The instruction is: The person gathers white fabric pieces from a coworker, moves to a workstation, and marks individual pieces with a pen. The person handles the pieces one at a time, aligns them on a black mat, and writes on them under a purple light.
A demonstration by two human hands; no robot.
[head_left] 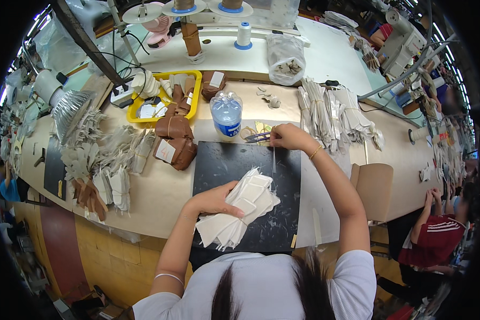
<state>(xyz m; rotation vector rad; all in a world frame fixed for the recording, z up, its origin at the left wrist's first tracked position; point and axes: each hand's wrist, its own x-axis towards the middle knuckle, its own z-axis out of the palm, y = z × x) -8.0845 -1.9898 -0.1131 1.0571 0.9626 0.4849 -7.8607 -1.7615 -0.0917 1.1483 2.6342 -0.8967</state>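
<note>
My left hand (214,201) is wrapped round a thick bundle of white cut strips (250,200), its thumb pressed across the top. The stack is fanned and tilted over the near part of a black mat (240,164). Beyond the mat's far edge, my right hand (292,137) has its fingertips pinched together beside purple-handled thread snips (257,138). Whether those fingers grip the snips or some small thing is hidden. Rubber bands (246,132) and a small yellow piece (262,127) lie around the snips.
A water bottle (226,114) stands behind the mat. Left of it are brown bundles (175,152) and a yellow basket (197,98). White strip bundles lie at left (112,186) and right (325,114). A brown curved board (373,192) is at right; another person (434,234) sits beyond.
</note>
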